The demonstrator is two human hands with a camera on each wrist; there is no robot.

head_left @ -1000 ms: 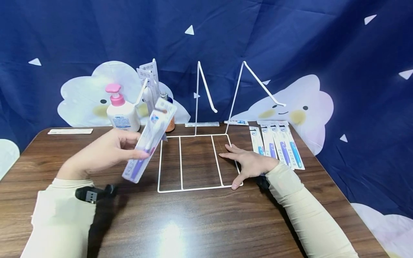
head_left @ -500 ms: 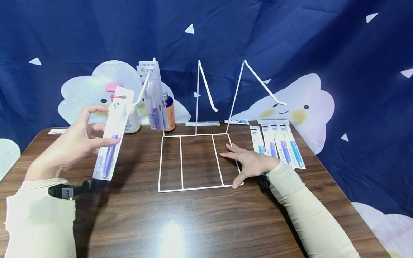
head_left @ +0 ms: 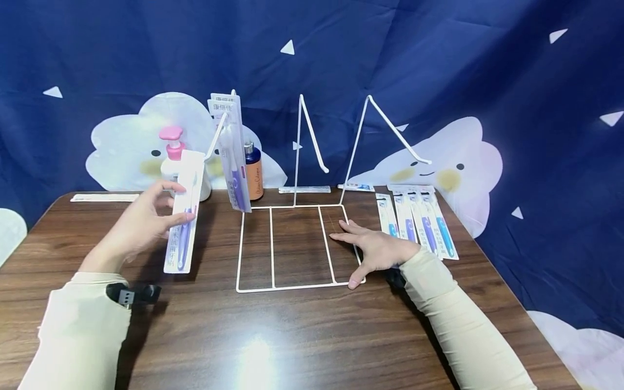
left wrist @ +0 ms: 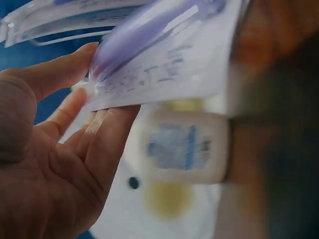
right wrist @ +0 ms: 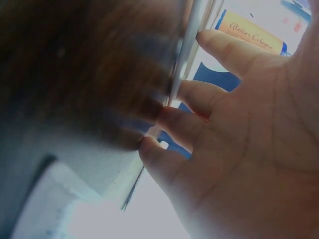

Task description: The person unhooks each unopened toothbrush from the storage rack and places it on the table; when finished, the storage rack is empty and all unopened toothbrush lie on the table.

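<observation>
White wire rack (head_left: 287, 246) is taken as the landmark. A carded toothbrush pack (head_left: 184, 212) is pinched in the left hand (head_left: 141, 225), thumb on the front and fingers behind, left of the rack and raised off the table (head_left: 292, 336). Its long axis is held near upright, slightly tilted; the hang-hole end points up, the purple handle end points down toward the table. The card face is turned roughly toward the camera.

The right hand (head_left: 377, 248) is laid flat, fingers extended and relaxed, pressing the rack's right base edge; nothing is gripped.

Judgement: 1 hook at the rack's left rear is already loaded with packs (head_left: 233, 151). For a clean hang, the hole end should be led first, the card kept square to the hook tip, the pinch kept low. The base should be held down throughout.
</observation>
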